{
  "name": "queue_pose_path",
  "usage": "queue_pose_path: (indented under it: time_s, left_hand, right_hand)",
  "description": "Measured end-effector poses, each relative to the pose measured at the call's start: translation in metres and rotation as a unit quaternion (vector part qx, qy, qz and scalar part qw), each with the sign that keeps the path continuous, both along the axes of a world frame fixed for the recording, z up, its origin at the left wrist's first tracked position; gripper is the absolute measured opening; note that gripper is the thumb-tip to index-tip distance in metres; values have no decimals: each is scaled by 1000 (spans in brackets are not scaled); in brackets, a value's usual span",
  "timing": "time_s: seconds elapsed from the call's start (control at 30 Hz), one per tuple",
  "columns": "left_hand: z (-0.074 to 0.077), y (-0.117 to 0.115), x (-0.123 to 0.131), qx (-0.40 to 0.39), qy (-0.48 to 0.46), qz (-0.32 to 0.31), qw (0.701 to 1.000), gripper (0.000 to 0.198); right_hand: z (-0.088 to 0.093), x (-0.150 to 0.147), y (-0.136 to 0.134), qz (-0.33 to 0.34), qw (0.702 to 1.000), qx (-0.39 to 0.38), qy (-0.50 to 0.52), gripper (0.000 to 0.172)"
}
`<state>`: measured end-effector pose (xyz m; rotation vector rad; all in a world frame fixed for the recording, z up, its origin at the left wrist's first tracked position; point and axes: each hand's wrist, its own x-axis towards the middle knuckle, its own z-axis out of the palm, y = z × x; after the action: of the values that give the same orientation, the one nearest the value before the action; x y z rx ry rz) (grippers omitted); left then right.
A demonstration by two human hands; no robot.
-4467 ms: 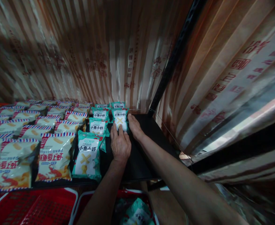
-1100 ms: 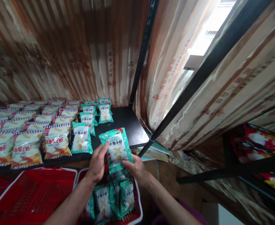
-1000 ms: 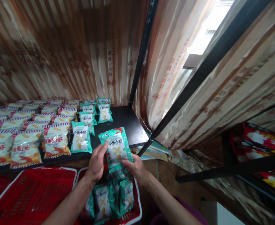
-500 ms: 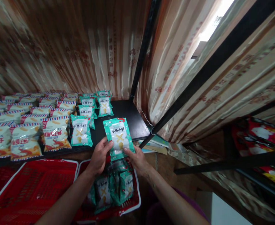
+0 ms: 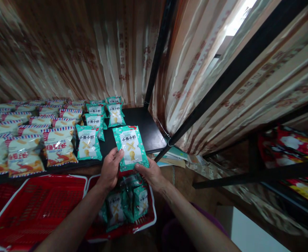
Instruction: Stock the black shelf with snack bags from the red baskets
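A teal and white snack bag is held upright above the front edge of the black shelf. My left hand grips its left side and my right hand its lower right corner, thumbs on the front. Below them, a red basket with a white rim holds several similar teal bags. More teal bags stand in two columns on the shelf, left of the held bag.
Rows of white and orange snack bags fill the shelf's left. A second red basket sits at lower left. Black posts rise at the right, before curtains. Red packages lie far right.
The held teal bag has moved slightly left and up in view, with both hands still on it. The whole view has shifted slightly.
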<state>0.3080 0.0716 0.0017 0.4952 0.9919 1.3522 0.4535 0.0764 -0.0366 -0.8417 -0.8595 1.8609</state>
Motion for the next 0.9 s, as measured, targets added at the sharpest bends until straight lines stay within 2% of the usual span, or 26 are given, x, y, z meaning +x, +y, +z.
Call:
queue_pose_path:
  time_s: [0.37, 0.7, 0.9]
  left_hand:
    - [6, -1, 2, -4, 20, 10, 1000, 51]
    - [-6, 2, -1, 30, 24, 16, 999, 43]
    - [-8, 0, -4, 42, 28, 5, 999, 35]
  right_hand:
    - [0, 1, 2, -4, 1000, 12, -2, 45]
    - [-1, 2, 1, -21, 999, 8, -33, 41]
    - [0, 3, 2, 0, 1000, -10, -27, 40]
